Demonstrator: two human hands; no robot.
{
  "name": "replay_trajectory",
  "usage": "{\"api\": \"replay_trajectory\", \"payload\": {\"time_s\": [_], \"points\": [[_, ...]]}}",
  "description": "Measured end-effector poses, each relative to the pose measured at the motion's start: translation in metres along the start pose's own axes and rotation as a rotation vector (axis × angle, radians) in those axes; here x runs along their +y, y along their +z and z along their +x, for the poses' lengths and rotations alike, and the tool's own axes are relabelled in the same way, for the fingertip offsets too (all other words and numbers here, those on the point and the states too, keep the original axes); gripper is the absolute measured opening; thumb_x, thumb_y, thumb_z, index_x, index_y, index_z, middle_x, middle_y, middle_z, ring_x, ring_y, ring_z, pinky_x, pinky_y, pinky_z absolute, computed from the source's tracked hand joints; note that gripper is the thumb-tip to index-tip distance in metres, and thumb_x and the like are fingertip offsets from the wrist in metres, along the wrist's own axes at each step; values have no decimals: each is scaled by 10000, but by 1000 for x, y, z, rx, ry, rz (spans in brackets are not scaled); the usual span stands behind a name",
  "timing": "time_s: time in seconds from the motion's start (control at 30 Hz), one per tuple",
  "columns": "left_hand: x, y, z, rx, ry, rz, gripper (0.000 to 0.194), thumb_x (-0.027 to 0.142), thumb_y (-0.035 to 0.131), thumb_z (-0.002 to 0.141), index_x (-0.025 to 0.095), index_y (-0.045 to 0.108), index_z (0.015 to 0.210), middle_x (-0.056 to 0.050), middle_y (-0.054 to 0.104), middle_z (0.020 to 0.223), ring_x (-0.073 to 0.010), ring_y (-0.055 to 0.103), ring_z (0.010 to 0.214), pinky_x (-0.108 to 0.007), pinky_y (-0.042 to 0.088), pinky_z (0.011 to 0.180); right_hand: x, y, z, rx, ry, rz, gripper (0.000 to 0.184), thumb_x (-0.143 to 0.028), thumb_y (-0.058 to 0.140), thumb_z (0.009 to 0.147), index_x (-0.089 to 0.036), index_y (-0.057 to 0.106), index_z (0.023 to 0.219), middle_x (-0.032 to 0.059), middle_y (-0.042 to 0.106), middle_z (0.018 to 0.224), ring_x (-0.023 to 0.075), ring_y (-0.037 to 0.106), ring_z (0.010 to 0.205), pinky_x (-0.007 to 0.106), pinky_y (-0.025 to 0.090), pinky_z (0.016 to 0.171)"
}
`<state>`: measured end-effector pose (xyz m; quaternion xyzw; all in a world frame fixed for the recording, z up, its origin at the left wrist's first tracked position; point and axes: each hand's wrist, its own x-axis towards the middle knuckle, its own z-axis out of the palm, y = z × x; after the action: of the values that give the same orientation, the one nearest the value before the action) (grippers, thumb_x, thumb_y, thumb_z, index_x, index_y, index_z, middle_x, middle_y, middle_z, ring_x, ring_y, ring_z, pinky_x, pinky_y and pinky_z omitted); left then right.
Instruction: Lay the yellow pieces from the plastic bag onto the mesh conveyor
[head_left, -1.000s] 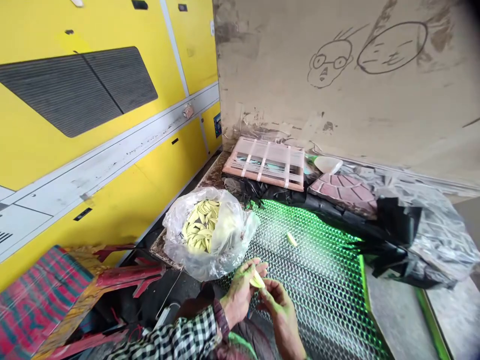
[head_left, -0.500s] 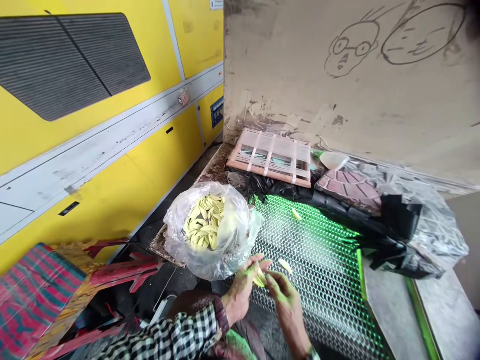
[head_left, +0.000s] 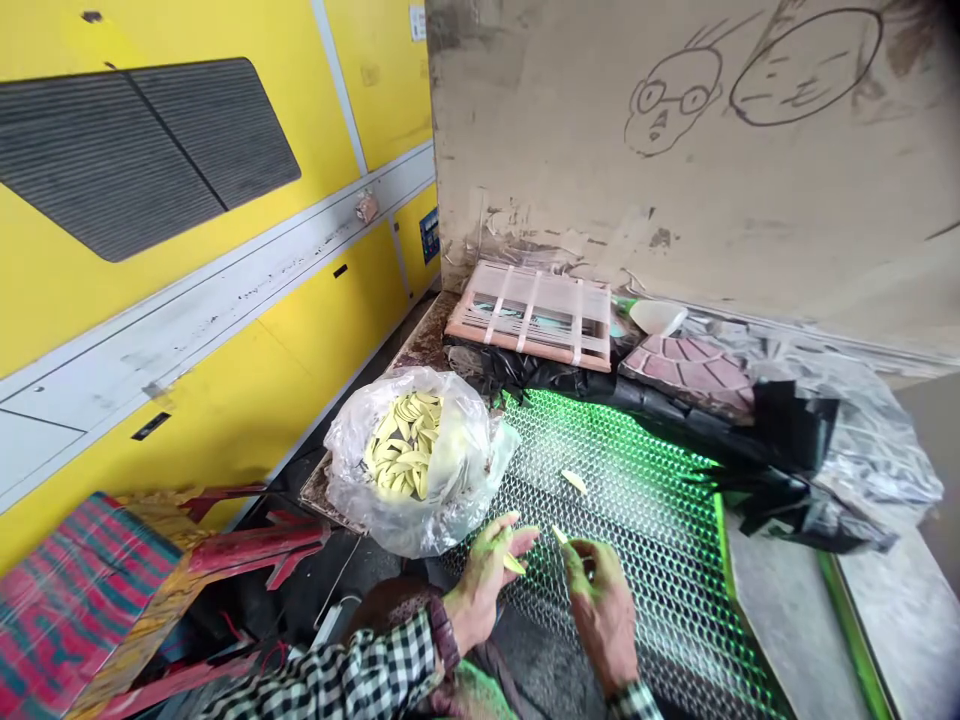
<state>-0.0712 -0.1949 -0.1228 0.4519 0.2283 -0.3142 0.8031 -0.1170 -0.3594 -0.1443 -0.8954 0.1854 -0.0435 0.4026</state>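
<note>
1. Well, the left hand (head_left: pixel 486 578) is curled narrow around a pale yellow leaf shape (head_left: pixel 514 564), pinching it between thumb and fingers, with its tip poking out below them.
2. The right hand (head_left: pixel 601 612) is also nearly closed, with thumb and forefinger pinched on a small pale sliver (head_left: pixel 560 535). The fingers hide most of the sliver, so it is probably another leaf shape, though that is hard to say from this view.
3. The two hands are close together but not touching, and both are over the near edge of a wire mesh (head_left: pixel 637 560) lit green from below.
4. A single loose leaf shape (head_left: pixel 574 481) lies on the mesh, well apart from the hands.
5. Just left of the hands sits a clear plastic bag (head_left: pixel 450 490), open at the top and full of yellow leaf shapes (head_left: pixel 401 447).
6. Beyond the mesh are a pink slatted frame (head_left: pixel 529 315), crumpled black plastic (head_left: pixel 787 470) and a pink fan-shaped piece (head_left: pixel 688 370).
7. A checked sleeve (head_left: pixel 352 668) covers the left arm.
8. A yellow machine panel (head_left: pixel 202 390) stands to the left.
</note>
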Motion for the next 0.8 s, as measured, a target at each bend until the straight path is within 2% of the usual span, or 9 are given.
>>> {"api": "replay_trajectory", "payload": {"time_s": [0.13, 0.2, 0.33, 0.4, 0.5, 0.57, 0.67, 0.73, 0.8], "points": [[-5, 17, -3, -55, 34, 26, 542, 387, 583, 966, 158, 500, 1449, -181, 666, 1388, -287, 602, 1308, -449, 423, 1112, -26, 9, -25, -243, -211, 198, 254, -437, 540, 1004, -271, 705, 1101, 78, 703, 1095, 257, 662, 969, 370, 519, 835], [-10, 22, -4, -65, 23, 5, 597, 415, 603, 960, 158, 478, 1483, -187, 663, 1388, -293, 595, 1321, -449, 415, 1130, -23, 10, -30, -199, -221, 206, 249, -431, 535, 1004, -261, 716, 1028, 82, 716, 1041, 261, 667, 934, 370, 511, 819], [-16, 20, -5, -57, 120, -6, 645, 475, 713, 894, 217, 541, 1459, -159, 531, 1544, -287, 451, 1468, -412, 394, 1165, 13, -1, -18, -196, 44, 268, 358, -563, 495, 1001, -250, 668, 990, 55, 702, 844, 231, 632, 716, 336, 482, 647], [-11, 18, -10, -49, 111, 41, 628, 483, 727, 879, 200, 578, 1420, -166, 563, 1513, -298, 484, 1442, -437, 396, 1166, 37, -9, -5, -185, 100, 149, 417, -624, 475, 974, -252, 661, 938, 40, 680, 737, 230, 604, 631, 321, 423, 567], [3, 14, -33, -101, 24, 188, 575, 518, 642, 933, 156, 614, 1379, -188, 721, 1277, -325, 660, 1225, -517, 450, 1106, 59, -24, 15, -49, 2, -138, 461, -651, 452, 916, -249, 679, 926, 16, 593, 566, 209, 481, 466, 297, 273, 480], [20, 4, -55, -126, 74, 301, 516, 543, 605, 959, 188, 671, 1329, -162, 763, 1175, -322, 699, 1139, -510, 483, 1070, 58, -33, 25, 56, -70, -229, 479, -620, 422, 920, -234, 693, 1006, 10, 564, 542, 196, 418, 429, 293, 232, 465], [54, -24, -79, 53, 370, 532, 419, 541, 577, 984, 279, 723, 1276, -101, 769, 1174, -300, 677, 1167, -466, 458, 1115, 27, -37, 33, 70, -91, -158, 461, -585, 452, 947, -213, 689, 1082, 57, 671, 711, 213, 530, 529, 314, 344, 495], [77, -46, -78, 307, 642, 644, 394, 505, 560, 997, 288, 713, 1288, -76, 703, 1336, -298, 589, 1310, -459, 377, 1195, -7, -28, 33, -39, -64, 24, 445, -601, 514, 949, -219, 687, 1100, 92, 733, 902, 248, 648, 720, 346, 475, 612], [92, -62, -65, 518, 796, 699, 432, 472, 594, 976, 273, 666, 1352, -80, 630, 1444, -308, 525, 1380, -470, 323, 1230, -42, -8, 32, -178, -26, 243, 459, -615, 573, 940, -231, 679, 1169, 109, 738, 1118, 286, 685, 976, 379, 543, 796]]}}
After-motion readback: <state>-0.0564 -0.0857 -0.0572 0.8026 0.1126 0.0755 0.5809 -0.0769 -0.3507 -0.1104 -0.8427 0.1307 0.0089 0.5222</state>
